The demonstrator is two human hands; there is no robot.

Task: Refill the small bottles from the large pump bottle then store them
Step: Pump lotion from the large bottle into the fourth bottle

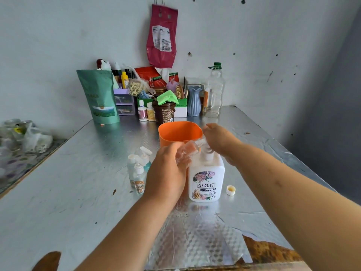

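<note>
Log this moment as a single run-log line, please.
phase: refilling | left hand: holds small clear bottle, tilted | right hand: atop pump bottle | cap: loose on table
</note>
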